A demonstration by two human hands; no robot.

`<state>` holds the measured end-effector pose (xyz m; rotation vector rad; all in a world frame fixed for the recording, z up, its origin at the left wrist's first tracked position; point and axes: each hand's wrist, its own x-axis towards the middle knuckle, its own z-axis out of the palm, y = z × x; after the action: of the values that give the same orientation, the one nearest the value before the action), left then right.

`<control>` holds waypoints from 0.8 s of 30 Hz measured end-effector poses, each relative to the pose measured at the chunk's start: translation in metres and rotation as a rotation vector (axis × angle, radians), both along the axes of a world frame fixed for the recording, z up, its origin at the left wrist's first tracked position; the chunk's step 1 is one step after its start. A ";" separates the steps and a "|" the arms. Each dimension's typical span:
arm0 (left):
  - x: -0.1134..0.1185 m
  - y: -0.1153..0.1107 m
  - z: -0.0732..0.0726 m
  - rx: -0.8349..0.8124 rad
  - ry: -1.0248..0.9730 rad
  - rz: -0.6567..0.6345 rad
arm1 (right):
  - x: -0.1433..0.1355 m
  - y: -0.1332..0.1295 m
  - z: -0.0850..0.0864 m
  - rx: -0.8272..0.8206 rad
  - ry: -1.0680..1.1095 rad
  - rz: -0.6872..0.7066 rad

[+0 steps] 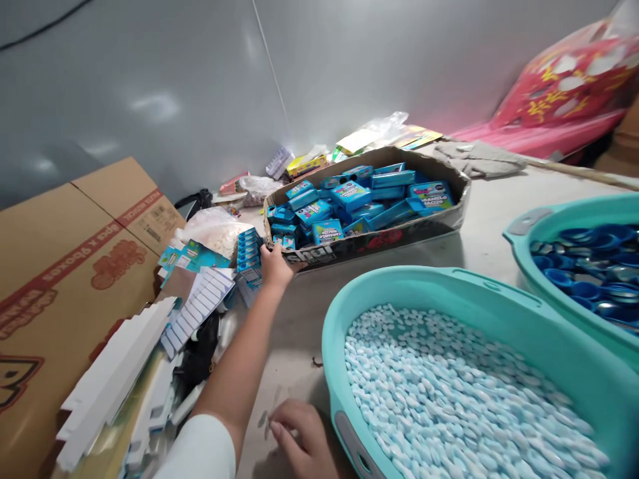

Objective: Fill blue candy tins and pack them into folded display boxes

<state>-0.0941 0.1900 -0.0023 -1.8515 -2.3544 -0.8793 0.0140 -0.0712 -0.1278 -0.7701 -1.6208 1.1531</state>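
My left hand (276, 268) is closed on the near left corner of an open cardboard tray (379, 241), its thumb along the front wall. Inside the tray lie many small blue candy boxes (327, 207) in a loose heap. A neat stack of the same blue boxes (248, 247) stands just left of that hand. Low in the view, my right hand (307, 439) is by the table top with fingers curled and thumb near the index finger; nothing shows in it. Beside it is a turquoise tub (439, 283) of pale blue and white candies (449, 386).
A second turquoise tub (529, 249) at right holds blue lids or caps (594, 266). On the left are a large carton (80, 246), folded white card (120, 366) and a clear bag (212, 229). A grey cloth (476, 158) lies behind the tray, near a red patterned bag (569, 80).
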 end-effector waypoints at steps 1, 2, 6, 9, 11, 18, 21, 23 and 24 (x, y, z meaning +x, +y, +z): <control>0.008 0.000 -0.001 0.005 0.007 0.024 | -0.002 -0.003 -0.003 0.020 -0.016 0.025; 0.015 0.001 -0.002 0.008 0.016 0.049 | -0.003 -0.005 -0.007 0.047 -0.029 0.051; 0.043 0.012 -0.004 -0.003 0.058 0.068 | -0.002 -0.012 -0.016 0.080 -0.022 0.051; 0.055 0.022 -0.004 -0.038 0.062 -0.051 | 0.000 -0.012 -0.021 -0.022 0.008 0.001; 0.055 0.026 -0.004 -0.050 0.055 -0.110 | 0.001 -0.010 -0.025 -0.095 0.034 -0.023; 0.039 0.011 -0.004 -0.038 0.038 -0.185 | 0.006 0.000 -0.030 -0.193 -0.046 -0.057; 0.035 -0.010 -0.008 -0.035 0.025 -0.207 | 0.012 0.003 -0.026 -0.150 -0.141 -0.050; 0.032 -0.026 -0.012 -0.039 0.020 -0.230 | 0.013 0.004 -0.025 -0.104 -0.163 -0.060; 0.031 -0.034 -0.013 -0.043 0.028 -0.249 | 0.012 0.003 -0.025 -0.079 -0.158 -0.069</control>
<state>-0.0635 0.1561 -0.0156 -2.1938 -2.1754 -0.8196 0.0263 -0.0678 -0.1523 -0.9817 -1.6720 1.1364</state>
